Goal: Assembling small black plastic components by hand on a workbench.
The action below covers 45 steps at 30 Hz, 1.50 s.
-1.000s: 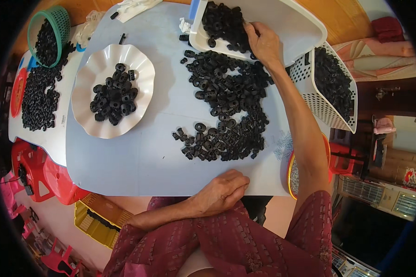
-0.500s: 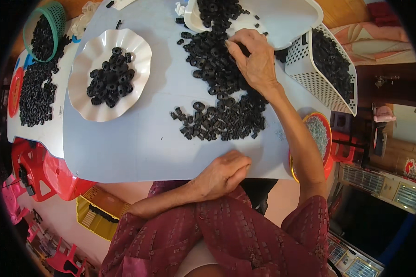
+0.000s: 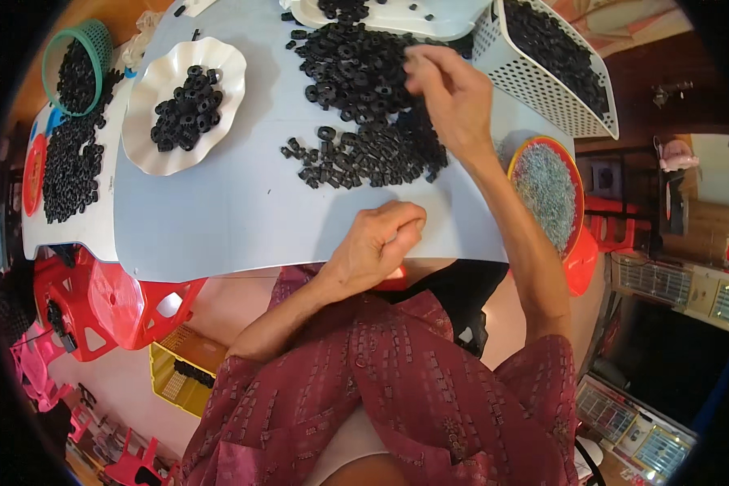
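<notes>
On the grey table point(image 3: 219, 231) lies a large pile of small black plastic parts point(image 3: 356, 69), the rounder pieces at the far side and smaller blocky ones point(image 3: 356, 158) nearer me. My right hand point(image 3: 458, 101) hovers at the pile's right side, thumb and fingers bent together; whatever they may hold is hidden. By the table's near edge my left hand point(image 3: 377, 247) is curled closed, its contents out of sight. To the left, a white wavy-rimmed plate point(image 3: 228, 89) carries a heap of black rounded parts point(image 3: 188, 113).
A white perforated basket point(image 3: 535, 93) of black parts stands at far right, beside a red-and-yellow bowl point(image 3: 581, 198) of small silvery pieces. A white tray point(image 3: 441, 24) lies behind the pile. At left are a tipped green basket point(image 3: 97, 49), more black parts point(image 3: 71, 174) and red stools point(image 3: 121, 304).
The whole view has shifted, so the table sits higher in the picture. Relative to the pile, my right hand has come nearer me and rightward. My left hand stays closed near the edge.
</notes>
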Available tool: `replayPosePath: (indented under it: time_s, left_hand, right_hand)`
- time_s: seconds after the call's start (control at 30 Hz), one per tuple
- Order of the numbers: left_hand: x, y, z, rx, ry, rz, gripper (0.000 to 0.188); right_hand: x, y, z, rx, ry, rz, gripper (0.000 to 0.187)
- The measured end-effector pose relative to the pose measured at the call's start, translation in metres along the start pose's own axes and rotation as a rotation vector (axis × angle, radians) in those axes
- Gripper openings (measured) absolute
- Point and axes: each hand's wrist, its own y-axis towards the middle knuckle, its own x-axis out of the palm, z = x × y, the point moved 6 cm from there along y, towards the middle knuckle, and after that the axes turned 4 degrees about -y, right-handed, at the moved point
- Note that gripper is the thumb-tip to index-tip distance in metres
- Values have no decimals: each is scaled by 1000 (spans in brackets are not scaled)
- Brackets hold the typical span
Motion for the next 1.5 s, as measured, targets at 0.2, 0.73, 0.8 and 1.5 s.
replayPosePath:
  time_s: [0.2,0.73,0.8,1.5]
  left_hand:
    - [5,1,-3,-10,-29,32,10]
    - [5,1,-3,-66,-41,82,13]
    - [4,1,0,-68,-30,80,12]
    - [4,6,6,-53,-5,42,9]
  right_hand:
    - [-38,-115,5,156,-29,110,16]
    - [-66,-43,24,-92,-387,77,16]
    - [-62,-13,41,-132,-488,-36,22]
    - [-17,9,41,-161,-573,-262,22]
